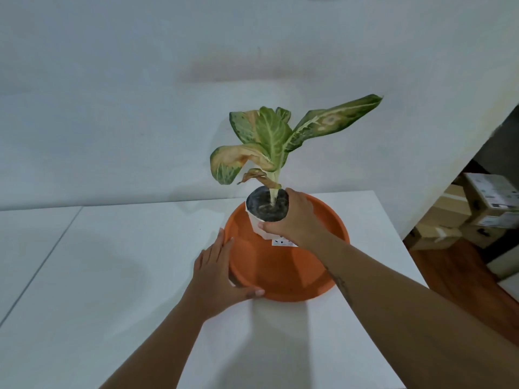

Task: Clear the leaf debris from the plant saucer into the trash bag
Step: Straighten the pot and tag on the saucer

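A wide orange plant saucer (283, 279) sits on the white table (112, 276). Inside it, toward the back, stands a small white pot (257, 224) of dark soil with a green plant (269, 136) whose lower leaves are yellowed and brown. My right hand (297, 220) is wrapped around the pot's right side and rim. My left hand (216, 272) grips the saucer's near-left rim, fingers along the outside and thumb under the front edge. I see no loose leaf debris in the visible part of the saucer, and no trash bag is in view.
A pale wall (140, 94) rises right behind the table. The table's right edge runs close to the saucer. Beyond it, stacked cardboard boxes (477, 209) stand on a wooden floor (463, 290). A seam crosses the tabletop at the far left.
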